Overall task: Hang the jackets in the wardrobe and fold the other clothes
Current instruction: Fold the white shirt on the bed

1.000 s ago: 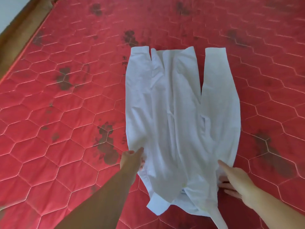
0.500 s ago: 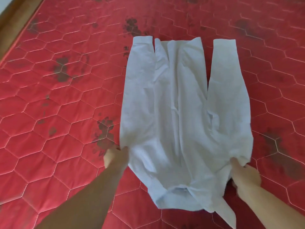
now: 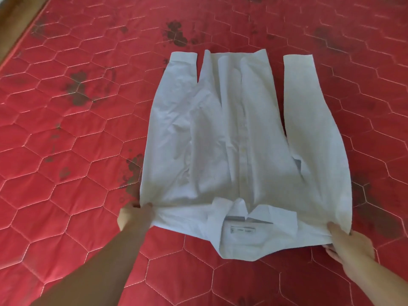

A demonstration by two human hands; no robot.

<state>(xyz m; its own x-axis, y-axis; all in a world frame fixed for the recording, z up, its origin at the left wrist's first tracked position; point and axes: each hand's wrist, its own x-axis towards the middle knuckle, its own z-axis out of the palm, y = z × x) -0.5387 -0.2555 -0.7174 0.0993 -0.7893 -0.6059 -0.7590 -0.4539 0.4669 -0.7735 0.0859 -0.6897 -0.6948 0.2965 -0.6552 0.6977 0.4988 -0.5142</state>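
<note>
A white button-up shirt (image 3: pixel 238 138) lies flat on the red quilted mattress (image 3: pixel 72 151), collar toward me with the label showing, sleeves folded along the body and cuffs at the far end. My left hand (image 3: pixel 134 217) pinches the shirt's left shoulder corner. At the right shoulder corner my right hand (image 3: pixel 348 244) grips the cloth, thumb on top and fingers under the edge. Both corners are raised slightly off the mattress.
Dark stains mark the mattress in several places around the shirt. A brown wooden bed edge (image 3: pixel 15 25) runs along the upper left. Bare mattress surrounds the shirt on all sides.
Both hands went from touching the shirt's near corners to gripping them. The collar end has been pulled flat and toward me, so the collar and label now show.
</note>
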